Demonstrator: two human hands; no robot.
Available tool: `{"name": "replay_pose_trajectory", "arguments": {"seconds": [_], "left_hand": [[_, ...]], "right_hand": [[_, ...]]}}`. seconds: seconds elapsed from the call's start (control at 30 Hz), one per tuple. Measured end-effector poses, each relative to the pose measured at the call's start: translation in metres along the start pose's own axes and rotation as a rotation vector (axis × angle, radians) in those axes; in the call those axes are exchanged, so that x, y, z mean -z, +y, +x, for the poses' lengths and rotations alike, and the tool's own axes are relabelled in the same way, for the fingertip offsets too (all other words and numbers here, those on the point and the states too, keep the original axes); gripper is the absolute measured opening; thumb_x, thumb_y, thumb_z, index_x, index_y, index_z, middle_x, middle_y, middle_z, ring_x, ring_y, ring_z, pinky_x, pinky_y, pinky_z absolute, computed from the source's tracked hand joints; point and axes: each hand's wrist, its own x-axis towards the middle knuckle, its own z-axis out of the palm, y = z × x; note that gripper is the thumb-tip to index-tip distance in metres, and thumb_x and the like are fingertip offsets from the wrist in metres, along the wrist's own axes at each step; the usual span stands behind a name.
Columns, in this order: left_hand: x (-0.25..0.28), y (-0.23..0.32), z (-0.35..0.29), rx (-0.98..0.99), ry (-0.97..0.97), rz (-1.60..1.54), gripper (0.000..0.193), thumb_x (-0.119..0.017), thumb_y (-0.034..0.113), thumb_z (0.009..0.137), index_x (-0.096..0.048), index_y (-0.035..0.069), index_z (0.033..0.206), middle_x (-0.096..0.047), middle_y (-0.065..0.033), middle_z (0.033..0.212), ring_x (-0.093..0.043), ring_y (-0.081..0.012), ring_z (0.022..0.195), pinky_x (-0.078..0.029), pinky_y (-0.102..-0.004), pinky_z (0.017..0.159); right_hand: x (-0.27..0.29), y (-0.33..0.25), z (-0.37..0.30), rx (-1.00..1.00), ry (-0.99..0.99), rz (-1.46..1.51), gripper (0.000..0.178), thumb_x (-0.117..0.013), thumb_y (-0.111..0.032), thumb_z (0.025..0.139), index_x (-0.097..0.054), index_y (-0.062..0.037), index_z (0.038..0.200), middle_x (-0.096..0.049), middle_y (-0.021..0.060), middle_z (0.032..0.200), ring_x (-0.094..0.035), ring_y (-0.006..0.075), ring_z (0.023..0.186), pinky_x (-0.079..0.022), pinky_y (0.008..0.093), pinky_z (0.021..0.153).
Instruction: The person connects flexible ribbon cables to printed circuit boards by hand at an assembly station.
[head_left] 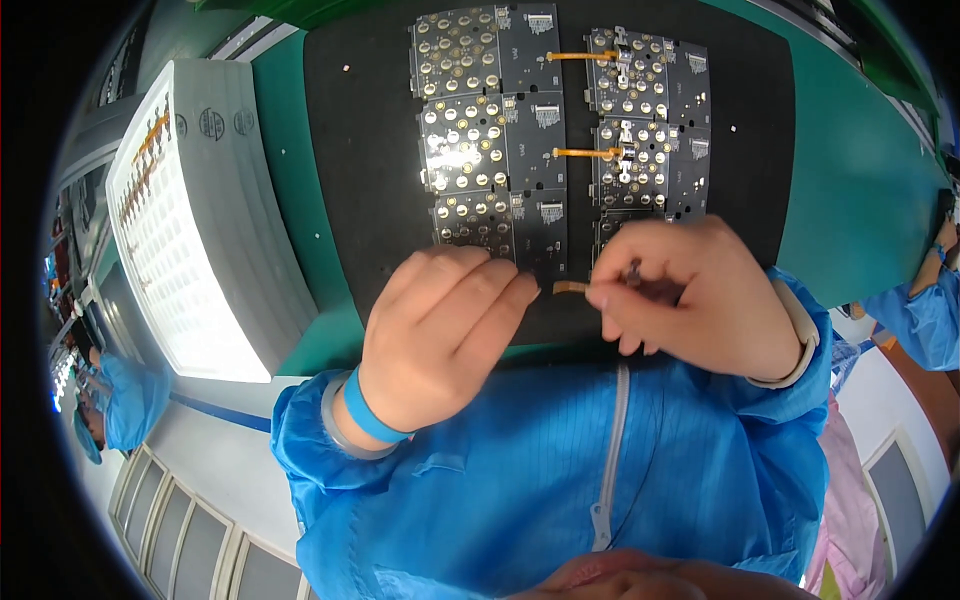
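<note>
My right hand [690, 295] is closed in a pinch on an orange flex cable [571, 287], whose flat tail points left; a small dark part shows between the fingers. My left hand [435, 325] is palm down with fingers loosely bent, over the lower edge of the left circuit board panel [508, 150]; its thumb is hidden, and I see nothing held. Beside that panel lies the right circuit board panel [685, 85], partly covered by my right hand. Two mounted flex cables [585, 153] with silver metal pieces lie on its boards, their tails reaching toward the left panel.
Both panels lie on a black mat [375, 150] on a green table surface [840, 170]. To the left, a stack of white trays [235, 250] holds a few flex cables in the top tray's far slots. Other people in blue sleeves [915, 310] are at both sides.
</note>
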Motion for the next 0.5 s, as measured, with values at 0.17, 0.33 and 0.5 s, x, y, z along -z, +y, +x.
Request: {"name": "replay_pose_trajectory", "arguments": {"seconds": [0.17, 0.33, 0.5], "left_hand": [[-0.002, 0.011, -0.003, 0.091, -0.050, -0.045, 0.031, -0.072, 0.007, 0.067, -0.065, -0.002, 0.096, -0.061, -0.0130, 0.093, -0.058, -0.0286, 0.084, -0.048, -0.0366, 0.069], [-0.015, 0.012, -0.010, 0.127, -0.070, 0.199, 0.038, -0.065, 0.014, 0.075, -0.063, 0.003, 0.111, -0.057, -0.0091, 0.107, -0.055, -0.0232, 0.099, -0.046, -0.0373, 0.087], [-0.019, 0.010, -0.008, 0.085, -0.064, 0.292, 0.038, -0.061, 0.014, 0.075, -0.063, 0.006, 0.113, -0.056, -0.0087, 0.105, -0.055, -0.0221, 0.097, -0.046, -0.0357, 0.085]], "right_hand": [[-0.006, 0.012, 0.013, -0.084, 0.239, -0.064, 0.019, -0.063, -0.012, 0.085, -0.058, 0.0016, 0.072, -0.060, 0.0096, 0.057, -0.061, 0.0157, 0.047, -0.043, 0.0253, 0.043], [-0.007, 0.013, 0.015, -0.096, 0.233, -0.061, 0.021, -0.063, -0.012, 0.085, -0.058, 0.0023, 0.071, -0.060, 0.0097, 0.056, -0.061, 0.0156, 0.046, -0.043, 0.0248, 0.043], [-0.007, 0.012, 0.016, -0.089, 0.246, -0.078, 0.020, -0.062, -0.011, 0.085, -0.058, 0.0023, 0.071, -0.060, 0.0097, 0.056, -0.061, 0.0155, 0.046, -0.043, 0.0250, 0.042]]}}
